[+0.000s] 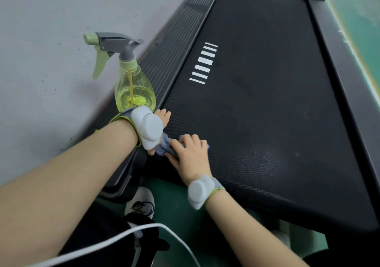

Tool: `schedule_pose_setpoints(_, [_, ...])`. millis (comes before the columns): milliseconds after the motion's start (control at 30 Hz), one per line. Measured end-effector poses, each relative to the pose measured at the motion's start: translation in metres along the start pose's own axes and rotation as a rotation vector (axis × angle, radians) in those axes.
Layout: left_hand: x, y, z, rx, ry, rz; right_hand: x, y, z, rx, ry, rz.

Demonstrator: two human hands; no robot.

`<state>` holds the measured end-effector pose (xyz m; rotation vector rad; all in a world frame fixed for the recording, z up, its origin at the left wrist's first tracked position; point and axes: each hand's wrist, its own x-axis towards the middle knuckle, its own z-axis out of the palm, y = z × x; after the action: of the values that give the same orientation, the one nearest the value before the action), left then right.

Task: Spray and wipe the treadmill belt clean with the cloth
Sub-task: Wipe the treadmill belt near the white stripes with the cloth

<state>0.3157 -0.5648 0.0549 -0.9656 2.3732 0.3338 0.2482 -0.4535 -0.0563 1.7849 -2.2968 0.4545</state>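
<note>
At the bottom of the frame a white cable (115, 238) crosses your dark clothing, and above it your white shoe (141, 202) stands on the green floor (174, 207). Your right forearm comes in from the lower right, with a pale wrist device (200, 192) strapped on. Your right hand (190, 153) lies flat, fingers spread, pressing down on the grey-blue cloth (163, 147) at the near left edge of the treadmill belt (267, 112). Your left arm reaches in from the lower left, and its wrist device (147, 126) hides most of your left hand (162, 115); its fingertips rest on the belt edge just beside the cloth, but you cannot tell how far that hand is closed or whether it grips the cloth. Just beyond your left wrist, in the centre left of the frame, the spray bottle (133, 85) stands upright on the ribbed side rail (176, 46), holding yellow-green liquid, with its trigger pointing toward the grey wall (61, 19). Farther up the belt, a block of white stripes (204, 63) is printed on the black surface. The opposite rail (339, 71) runs along the right.
</note>
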Motion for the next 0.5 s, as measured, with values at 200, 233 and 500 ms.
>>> schedule_pose_setpoints(200, [0.0,0.004,-0.006,0.041,-0.097,-0.003,-0.001,0.084,-0.025,-0.165,-0.059,0.429])
schedule_pose_setpoints(233, [0.003,0.003,-0.005,0.033,-0.083,0.006,0.002,0.09,-0.029,-0.133,-0.123,0.545])
schedule_pose_setpoints(500, [0.016,0.002,0.017,0.129,-0.114,0.077,0.033,0.066,-0.019,-0.04,-0.265,0.408])
